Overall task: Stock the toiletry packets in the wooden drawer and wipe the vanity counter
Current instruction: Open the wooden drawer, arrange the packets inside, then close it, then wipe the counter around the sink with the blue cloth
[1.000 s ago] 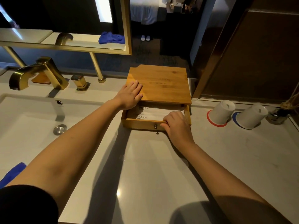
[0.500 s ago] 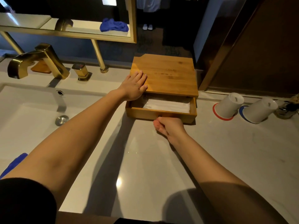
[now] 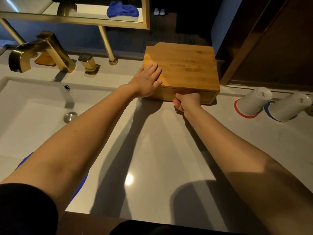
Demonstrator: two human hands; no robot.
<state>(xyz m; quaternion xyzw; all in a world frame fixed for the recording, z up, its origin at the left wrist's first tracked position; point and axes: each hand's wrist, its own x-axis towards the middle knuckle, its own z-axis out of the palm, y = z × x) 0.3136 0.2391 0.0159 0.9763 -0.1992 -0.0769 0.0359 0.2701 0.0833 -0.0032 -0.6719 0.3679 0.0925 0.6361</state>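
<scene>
1. Resting on the pale stone vanity counter (image 3: 152, 158), against the back right corner, we see one square bamboo wooden drawer box (image 3: 183, 67) with its drawer front flush with the box, shut.
2. We find faint dark print across the box lid, too blurred to read.
3. Our left hand (image 3: 147, 82) lies flat with fingers spread on the lid's near left corner, holding nothing.
4. Our right hand (image 3: 186, 100) is curled against the middle of the drawer front; we cannot tell whether its fingers pinch a knob, since the hand hides that spot.
5. We count two white ceramic cups to the right of the box, both upside down: the nearer cup (image 3: 254, 102) on a red-rimmed round coaster (image 3: 237, 109), the farther cup (image 3: 288, 107) on a blue-rimmed coaster (image 3: 267, 109). Each base carries a small dark mark we cannot read.
6. Left of the box sit one angular gold faucet (image 3: 42, 51) and one gold square handle (image 3: 88, 63) behind the white rectangular sink basin (image 3: 25, 116).
7. We see one crumpled blue cloth (image 3: 122, 10) in the gold-framed mirror (image 3: 145, 14), and a blue cloth edge (image 3: 25, 160) under our left forearm.
</scene>
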